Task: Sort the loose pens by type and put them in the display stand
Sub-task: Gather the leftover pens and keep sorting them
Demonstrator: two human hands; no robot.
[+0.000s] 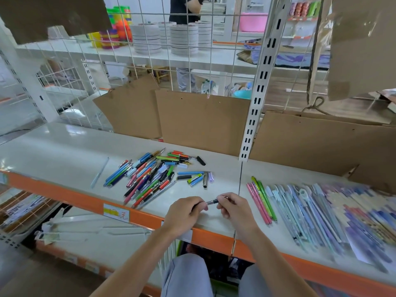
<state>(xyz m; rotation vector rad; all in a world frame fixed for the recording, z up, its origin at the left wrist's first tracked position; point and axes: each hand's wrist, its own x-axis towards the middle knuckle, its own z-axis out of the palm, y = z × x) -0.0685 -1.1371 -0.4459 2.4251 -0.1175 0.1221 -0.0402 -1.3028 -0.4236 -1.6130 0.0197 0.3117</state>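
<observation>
A loose heap of coloured pens point(150, 174) lies on the white shelf point(53, 151), with a few stray pens and caps point(196, 177) to its right. Both my hands hold one dark pen point(212, 202) over the shelf's front edge. My left hand point(185, 213) grips the barrel end, and my right hand point(232, 205) pinches the silver tip end. To the right, pink and green pens point(261, 200) lie in a neat row beside many pastel pens point(310, 211) laid side by side. One pale pen point(99, 172) lies alone at the left.
Cardboard sheets point(201, 121) lean against the wire grid at the back of the shelf. A white slotted upright point(255, 116) divides the shelf. An orange price rail point(120, 213) runs along the front edge. A person stands behind the grid, by stacked plates point(184, 39).
</observation>
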